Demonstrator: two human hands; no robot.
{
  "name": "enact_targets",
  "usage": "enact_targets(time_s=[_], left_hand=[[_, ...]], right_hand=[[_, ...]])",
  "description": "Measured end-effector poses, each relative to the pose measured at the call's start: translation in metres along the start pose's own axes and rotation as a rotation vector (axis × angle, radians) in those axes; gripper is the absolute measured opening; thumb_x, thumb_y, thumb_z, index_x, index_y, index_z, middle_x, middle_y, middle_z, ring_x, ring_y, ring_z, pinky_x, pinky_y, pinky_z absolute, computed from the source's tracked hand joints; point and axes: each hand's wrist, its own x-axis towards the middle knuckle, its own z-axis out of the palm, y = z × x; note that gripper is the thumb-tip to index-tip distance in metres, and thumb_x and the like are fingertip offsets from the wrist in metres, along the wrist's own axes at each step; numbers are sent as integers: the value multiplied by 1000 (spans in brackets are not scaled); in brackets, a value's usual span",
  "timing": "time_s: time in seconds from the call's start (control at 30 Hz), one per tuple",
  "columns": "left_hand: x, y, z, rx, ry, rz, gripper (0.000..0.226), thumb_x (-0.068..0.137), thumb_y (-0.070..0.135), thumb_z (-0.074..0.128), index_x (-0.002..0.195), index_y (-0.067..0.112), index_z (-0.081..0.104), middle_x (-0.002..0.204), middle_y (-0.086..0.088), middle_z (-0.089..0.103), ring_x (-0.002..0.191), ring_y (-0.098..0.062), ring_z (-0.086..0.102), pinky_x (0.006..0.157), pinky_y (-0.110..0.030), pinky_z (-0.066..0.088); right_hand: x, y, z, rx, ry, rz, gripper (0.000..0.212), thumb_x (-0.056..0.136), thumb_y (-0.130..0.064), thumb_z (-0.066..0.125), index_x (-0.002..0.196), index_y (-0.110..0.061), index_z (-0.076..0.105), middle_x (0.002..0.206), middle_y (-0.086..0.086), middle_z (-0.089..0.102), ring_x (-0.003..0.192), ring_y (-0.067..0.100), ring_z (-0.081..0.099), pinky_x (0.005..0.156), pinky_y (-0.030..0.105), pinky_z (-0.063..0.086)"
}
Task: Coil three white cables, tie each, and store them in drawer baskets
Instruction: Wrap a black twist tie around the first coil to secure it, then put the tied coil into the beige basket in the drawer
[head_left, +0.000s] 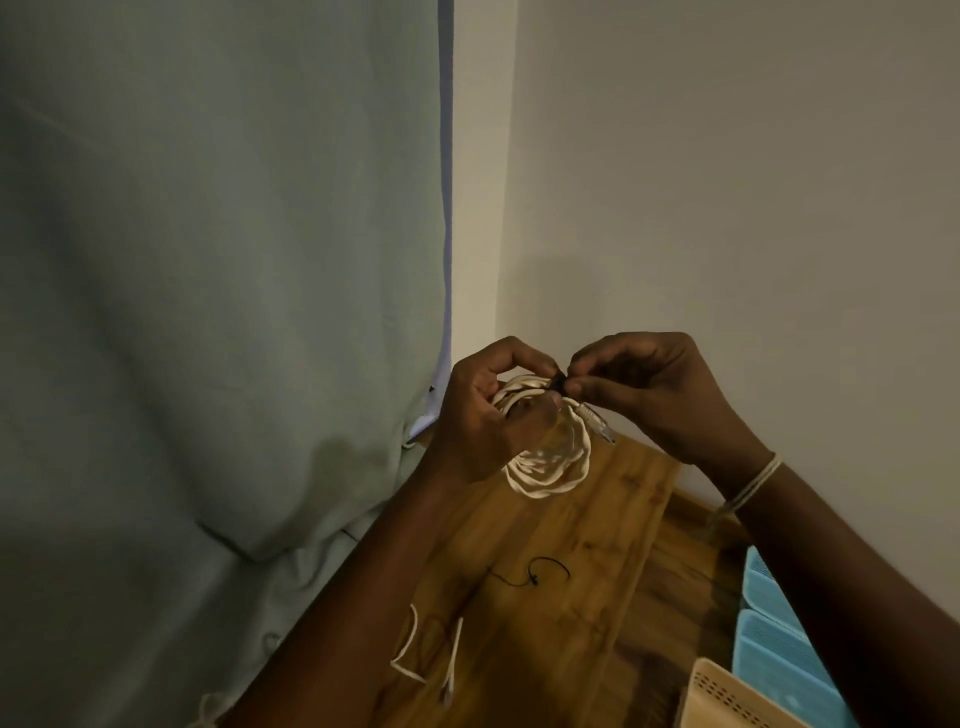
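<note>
Above the far end of the wooden tabletop (597, 525), the left hand (480, 415) grips a coiled white cable (550, 473) while the right hand (649, 395) pinches a black tie (559, 383) on it.

Single view only, head-worn, wide-angle. Looked forward and down from above person's arms, toward room corner. Close to both hands: left hand (480, 415) and right hand (649, 389) sat just below frame centre. Upper half took in curtain (218, 260) at left, wall (753, 182) at right. Lower part caught wooden tabletop (571, 545), seen obliquely, blue baskets (774, 629) cut by lower right edge. No second view to share scene.
</note>
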Motion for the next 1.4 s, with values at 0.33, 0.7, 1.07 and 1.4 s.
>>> enact_targets(time_s=[0.33,0.7,1.07,1.4], left_hand=[[-18,-27,101,-132,-66,-214,18,75,17,72,89,8,63,80,-4,67,72,-14,66,61,-26,57],[-137,-112,372,-200,-570,-843,10,98,27,55,102,21,49,103,-7,63,76,-14,66,70,-35,58],[-282,-197,458,-160,-1147,-1402,53,82,-11,61,122,22,49,114,-5,64,95,-22,68,75,-43,60],[-320,-250,453,175,-1078,-1302,28,57,12,75,84,16,70,86,-8,74,82,-29,72,69,-55,60]], right_hand=[[-92,20,-47,-123,295,299,14,85,-18,71,96,-11,74,93,8,76,82,20,72,74,30,57],[-327,98,-183,-341,388,990,30,88,-9,72,117,-9,68,103,8,73,89,21,74,80,37,62],[-492,214,-165,-529,303,1424,30,81,-5,71,109,-15,76,103,10,76,96,24,70,78,19,44],[-482,243,-135,-1030,-104,1363,29,96,-6,41,111,-7,66,105,16,71,94,38,68,77,41,53]])
